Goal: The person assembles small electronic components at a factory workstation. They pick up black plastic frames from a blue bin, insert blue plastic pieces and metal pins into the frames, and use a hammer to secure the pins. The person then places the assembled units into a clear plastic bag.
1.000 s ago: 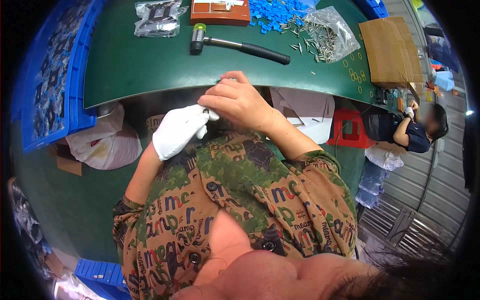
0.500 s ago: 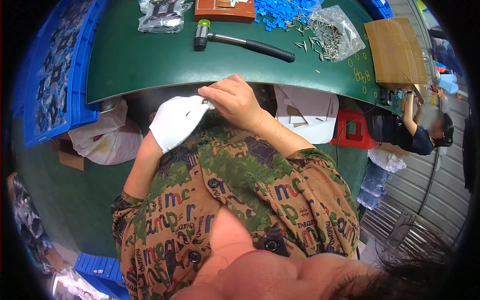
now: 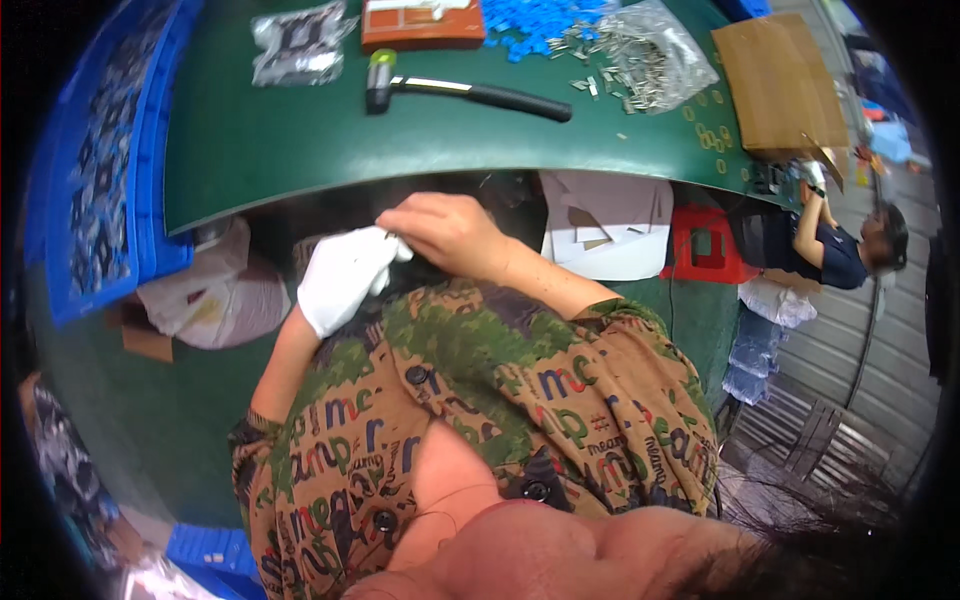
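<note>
left hand (image 3: 348,282), white-gloved, is curled nearly closed, thumb and fingertips seeming to pinch a small dark piece (image 3: 388,236); right hand (image 3: 448,235), bare, has fingers bent and tips meeting the glove; cannot tell whether it also grips. the piece sits at the meeting fingertips, before the near edge of the green worktop (image 3: 270,150), above the lap; its shape is mostly hidden. handling, judged: light, probably stiff, easily dropped for its size, perhaps slippery against glove cloth; fragility unclear. best hold: opposite edges, fingertip and thumb. mallet (image 3: 450,88) lies on the worktop, beyond both hands.
</note>
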{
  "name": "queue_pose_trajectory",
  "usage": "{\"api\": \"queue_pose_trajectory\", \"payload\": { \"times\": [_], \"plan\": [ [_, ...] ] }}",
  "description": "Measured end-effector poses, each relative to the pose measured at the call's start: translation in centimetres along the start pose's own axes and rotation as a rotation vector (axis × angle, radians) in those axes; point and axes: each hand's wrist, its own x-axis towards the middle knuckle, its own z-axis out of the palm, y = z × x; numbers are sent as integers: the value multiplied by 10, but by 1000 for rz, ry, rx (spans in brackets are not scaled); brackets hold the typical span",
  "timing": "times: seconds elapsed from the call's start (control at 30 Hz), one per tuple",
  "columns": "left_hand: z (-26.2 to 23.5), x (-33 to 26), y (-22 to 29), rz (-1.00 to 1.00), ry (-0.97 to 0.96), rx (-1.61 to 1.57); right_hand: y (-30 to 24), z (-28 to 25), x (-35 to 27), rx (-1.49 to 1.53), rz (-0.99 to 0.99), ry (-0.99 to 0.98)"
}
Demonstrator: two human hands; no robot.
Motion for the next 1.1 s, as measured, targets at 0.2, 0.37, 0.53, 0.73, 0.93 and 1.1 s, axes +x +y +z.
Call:
{"api": "queue_pose_trajectory", "payload": {
  "times": [0.2,0.37,0.53,0.73,0.93,1.1],
  "plan": [
    [1,5,8,182,197,258,25,-92,21,-301,76,103],
    [9,12,-1,273,81,363,88,-153,43,-559,411,92],
    [6,10,0,197,54,276,117,-151,57,-754,390,-154],
    [3,11,-7,85,23,58,153,-160,69,-583,339,-287],
    [3,14,-9,-13,14,-53,76,-140,76,71,438,-184],
    [5,15,-8,-47,13,49,2,-66,39,278,288,-373]
  ]
}}
